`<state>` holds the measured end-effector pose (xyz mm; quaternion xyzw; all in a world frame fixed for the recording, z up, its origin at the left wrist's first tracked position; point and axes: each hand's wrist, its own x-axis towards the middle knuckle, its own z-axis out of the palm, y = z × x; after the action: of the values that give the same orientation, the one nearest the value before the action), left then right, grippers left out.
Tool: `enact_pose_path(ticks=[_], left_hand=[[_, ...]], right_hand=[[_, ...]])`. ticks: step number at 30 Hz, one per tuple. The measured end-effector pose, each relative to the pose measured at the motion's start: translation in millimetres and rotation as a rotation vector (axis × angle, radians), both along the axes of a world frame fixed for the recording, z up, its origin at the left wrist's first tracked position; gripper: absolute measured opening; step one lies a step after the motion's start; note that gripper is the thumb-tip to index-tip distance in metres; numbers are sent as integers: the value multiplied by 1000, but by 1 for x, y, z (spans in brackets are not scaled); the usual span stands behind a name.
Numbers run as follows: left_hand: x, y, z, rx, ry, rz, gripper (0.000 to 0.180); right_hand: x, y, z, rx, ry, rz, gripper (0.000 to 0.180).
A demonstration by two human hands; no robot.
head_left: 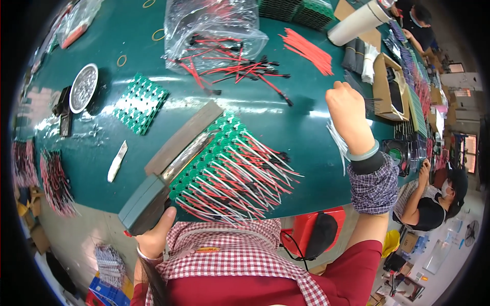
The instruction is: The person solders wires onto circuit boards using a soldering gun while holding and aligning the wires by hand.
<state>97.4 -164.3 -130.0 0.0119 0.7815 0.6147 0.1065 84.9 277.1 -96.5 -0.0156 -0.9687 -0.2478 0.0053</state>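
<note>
My left hand (155,237) is closed around the near end of a grey clamp-like fixture (144,204), its thumb along the side and most fingers hidden underneath. A strip of green circuit boards (204,163) lies along this fixture, with many red, black and white wires (245,183) fanning out toward the right and the table's front edge. My right hand (349,117) is closed in a fist over the right side of the table. Thin dark strips (371,104) show beside it, and loose white wires (337,143) lie under the wrist. What its fingers hold is hidden.
Behind are a plastic bag (214,25), red-black connector leads (245,71) and red tubing (309,51). A round metal bowl (84,87) and another green board panel (140,102) sit left. An open cardboard box (390,92) stands right; a co-worker (434,199) sits beyond it.
</note>
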Motion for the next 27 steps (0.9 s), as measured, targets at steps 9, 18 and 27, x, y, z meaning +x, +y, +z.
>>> enact_pose_path(ticks=[9,18,27], left_hand=[[-5,-1,13,85,-25,-96,50],[-30,29,18,14,-91,-157,25],[-42,42,6,-58,96,-350,21]], right_hand=[[1,-24,-24,-32,-18,-59,11],[28,-142,-38,-881,408,92,29],[34,-158,-66,-878,431,63,33]])
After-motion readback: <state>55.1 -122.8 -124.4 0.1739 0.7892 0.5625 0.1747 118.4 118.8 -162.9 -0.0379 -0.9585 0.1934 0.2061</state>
